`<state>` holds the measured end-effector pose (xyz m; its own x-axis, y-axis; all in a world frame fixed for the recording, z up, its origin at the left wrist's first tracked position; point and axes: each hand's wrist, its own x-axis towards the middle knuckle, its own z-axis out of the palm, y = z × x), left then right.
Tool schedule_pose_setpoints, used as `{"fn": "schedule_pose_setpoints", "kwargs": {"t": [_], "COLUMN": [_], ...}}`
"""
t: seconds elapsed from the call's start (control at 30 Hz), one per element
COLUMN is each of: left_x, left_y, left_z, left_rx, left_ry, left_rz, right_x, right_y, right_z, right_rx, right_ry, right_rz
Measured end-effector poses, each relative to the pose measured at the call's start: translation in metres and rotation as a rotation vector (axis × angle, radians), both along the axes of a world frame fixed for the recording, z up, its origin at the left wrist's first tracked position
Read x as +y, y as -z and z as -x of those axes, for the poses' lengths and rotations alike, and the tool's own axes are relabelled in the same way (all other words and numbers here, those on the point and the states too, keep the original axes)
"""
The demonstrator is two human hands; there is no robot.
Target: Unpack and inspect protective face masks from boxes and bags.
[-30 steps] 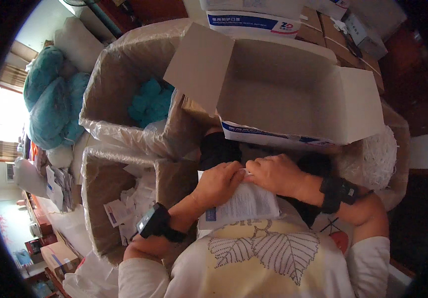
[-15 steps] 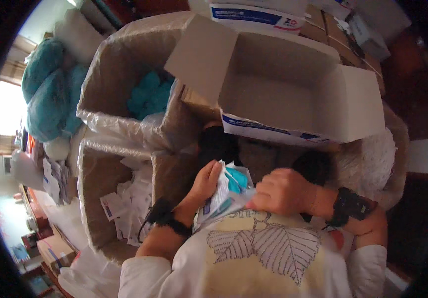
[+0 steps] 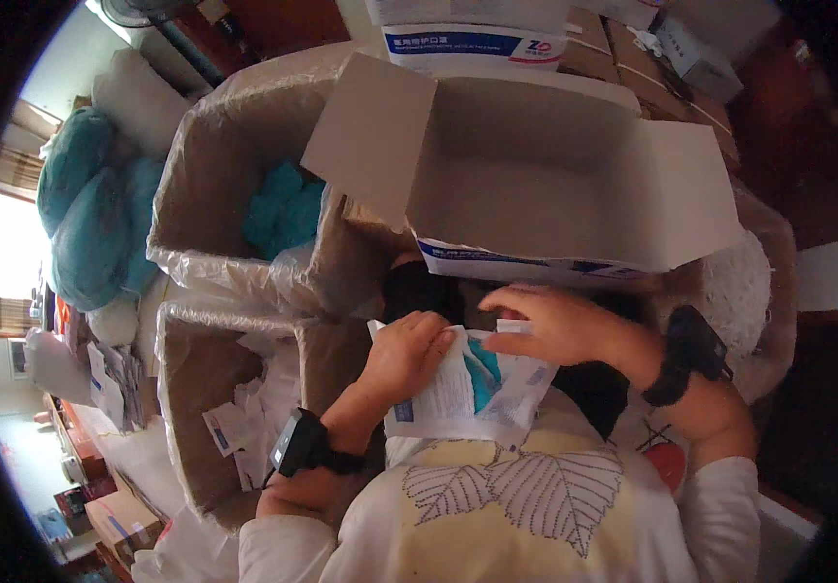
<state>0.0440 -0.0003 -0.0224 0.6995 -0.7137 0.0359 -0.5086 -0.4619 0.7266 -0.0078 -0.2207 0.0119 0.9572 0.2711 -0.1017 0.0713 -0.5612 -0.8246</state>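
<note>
A white printed pouch [image 3: 430, 396], spread apart above my lap, shows a folded teal cloth-like piece [image 3: 483, 377] in its opening. My left hand [image 3: 409, 355] is closed on the pouch's upper left side, thumb on top. Over its upper right edge is my right hand [image 3: 555, 328], index finger stretched out and thumb apart from it. The thumb lies close to the teal piece and a white flap of the pouch; whether it touches them I cannot tell. Its other fingers are partly hidden.
A large open carton [image 3: 526, 185] stands in front of me. To the left, a plastic-lined bin [image 3: 229, 262] holds teal pieces, and a nearer bin [image 3: 168, 389] holds white wrappers [image 3: 258, 413]. Full teal bags [image 3: 98, 238] lie farther left; a sack of white stringy material [image 3: 737, 301] is at right.
The pouch has been spread wider, flatter, showing more of its printed sides. My right hand has moved up from its lower right edge, and its fingers have parted.
</note>
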Motion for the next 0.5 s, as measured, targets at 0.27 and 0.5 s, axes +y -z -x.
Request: {"fn": "schedule_pose_setpoints", "kwargs": {"t": [0.27, 0.5], "left_x": [0.004, -0.006], "left_y": [-0.005, -0.004], "left_z": [0.002, 0.005], "left_rx": [0.124, 0.141], "left_ry": [-0.001, 0.069], "left_rz": [0.128, 0.077], "right_x": [0.002, 0.010], "right_y": [0.008, -0.014], "right_z": [-0.021, -0.028], "right_rx": [0.325, 0.188], "right_ry": [-0.207, -0.404], "right_rz": [-0.220, 0.214]}}
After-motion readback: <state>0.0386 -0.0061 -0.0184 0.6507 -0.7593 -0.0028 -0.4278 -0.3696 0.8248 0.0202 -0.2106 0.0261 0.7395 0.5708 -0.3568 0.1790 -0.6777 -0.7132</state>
